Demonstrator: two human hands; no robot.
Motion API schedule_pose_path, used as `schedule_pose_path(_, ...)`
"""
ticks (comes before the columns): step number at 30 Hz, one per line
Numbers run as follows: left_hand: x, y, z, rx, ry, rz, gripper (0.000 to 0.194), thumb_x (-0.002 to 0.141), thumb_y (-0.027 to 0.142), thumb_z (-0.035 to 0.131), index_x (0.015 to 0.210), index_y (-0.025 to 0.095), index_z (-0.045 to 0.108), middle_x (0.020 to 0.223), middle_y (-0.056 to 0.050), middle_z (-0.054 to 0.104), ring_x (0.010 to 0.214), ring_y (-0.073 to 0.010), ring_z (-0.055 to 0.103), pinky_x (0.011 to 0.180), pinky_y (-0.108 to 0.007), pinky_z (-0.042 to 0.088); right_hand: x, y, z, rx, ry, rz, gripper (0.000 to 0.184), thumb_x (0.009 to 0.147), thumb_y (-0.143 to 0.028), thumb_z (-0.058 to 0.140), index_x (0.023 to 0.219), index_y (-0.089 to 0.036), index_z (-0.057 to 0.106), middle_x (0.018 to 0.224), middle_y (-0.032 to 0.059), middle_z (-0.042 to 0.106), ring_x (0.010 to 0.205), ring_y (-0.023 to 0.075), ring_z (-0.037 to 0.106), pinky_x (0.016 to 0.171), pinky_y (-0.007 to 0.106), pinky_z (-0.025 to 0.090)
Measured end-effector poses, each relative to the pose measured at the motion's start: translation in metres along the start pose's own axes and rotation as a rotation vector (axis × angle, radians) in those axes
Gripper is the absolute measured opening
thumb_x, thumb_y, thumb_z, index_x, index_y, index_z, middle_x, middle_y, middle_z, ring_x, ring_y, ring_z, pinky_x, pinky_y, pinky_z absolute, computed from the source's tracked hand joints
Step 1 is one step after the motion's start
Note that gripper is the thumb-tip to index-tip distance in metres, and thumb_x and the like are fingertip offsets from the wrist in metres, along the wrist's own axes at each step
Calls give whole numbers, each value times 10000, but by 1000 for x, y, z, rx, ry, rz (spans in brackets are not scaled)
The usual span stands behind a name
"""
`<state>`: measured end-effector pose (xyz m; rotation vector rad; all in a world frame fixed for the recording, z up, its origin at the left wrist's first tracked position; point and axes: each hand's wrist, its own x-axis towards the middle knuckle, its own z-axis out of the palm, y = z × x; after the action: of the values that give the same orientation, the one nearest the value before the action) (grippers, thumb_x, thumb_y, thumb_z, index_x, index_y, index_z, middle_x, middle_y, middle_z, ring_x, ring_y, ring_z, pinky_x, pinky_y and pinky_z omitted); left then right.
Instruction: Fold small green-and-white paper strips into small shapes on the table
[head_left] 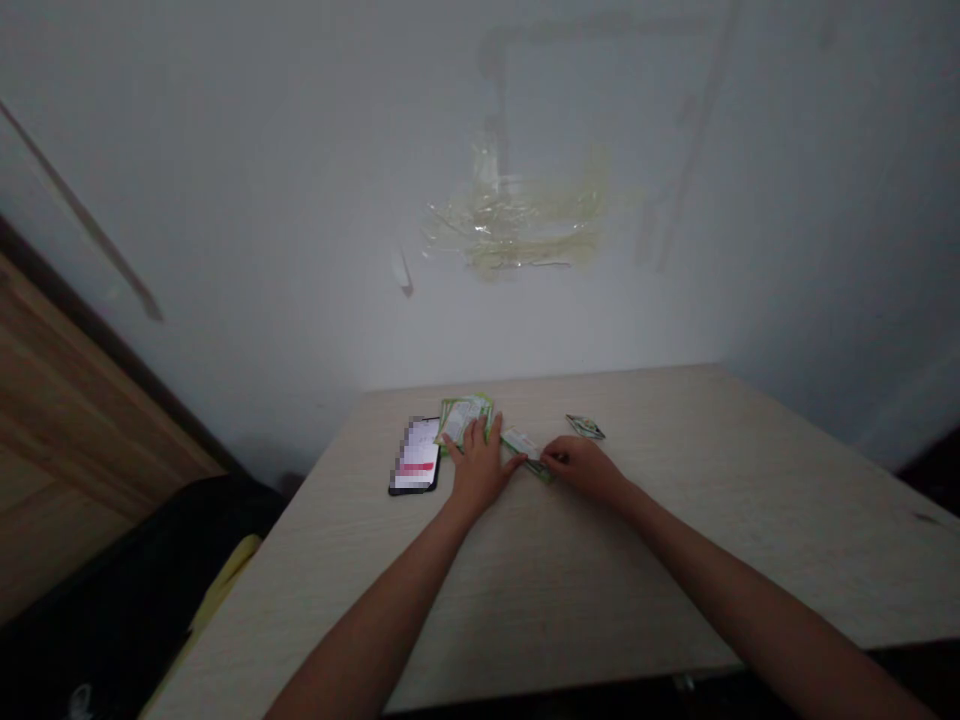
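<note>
My left hand (478,468) lies with its fingers spread over a small pile of green-and-white printed papers (463,412). Its thumb reaches right and touches a narrow green-and-white paper strip (523,442), which looks folded. At the strip's right end, the fingers of my right hand (585,464) are closed in a pinch on it. Their tips partly cover that end. Just beyond my right hand sits a small folded paper piece (585,427), diamond-shaped from here, with green and dark edges.
A phone (417,458) with a lit screen lies left of the papers on the pale wooden table (600,600). The table meets a white wall (300,200) with clear tape stuck on it. Dark and yellow cloth (225,575) is beside the table's left edge.
</note>
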<state>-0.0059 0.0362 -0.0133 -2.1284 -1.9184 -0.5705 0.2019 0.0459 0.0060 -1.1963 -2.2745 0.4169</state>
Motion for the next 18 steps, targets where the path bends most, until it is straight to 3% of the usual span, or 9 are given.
schedule_pose_path(10,2,0,0,-17,-16,-50,868,790,641,533,1507,243,248,1511,-159,374,1406,-362,258,1060,-764,27,4,7,1,-29,97,-14,163,901,-197,530,864,-153,683,885,76,700,814,174,631,765,289,474)
schedule_pose_path(15,2,3,-2,-7,-13,-84,896,771,632,553,1510,238,234,1538,-157,326,1438,-361,191,1079,-741,15,5,14,-3,-146,135,94,198,928,-246,496,856,-157,657,833,67,685,779,180,620,743,295,471)
schedule_pose_path(18,2,4,-2,-4,-18,-100,875,771,637,546,1491,216,282,1539,-167,316,1447,-368,164,1088,-730,56,3,17,-8,-264,131,144,223,950,-278,464,892,-170,650,938,90,684,865,194,626,755,287,469)
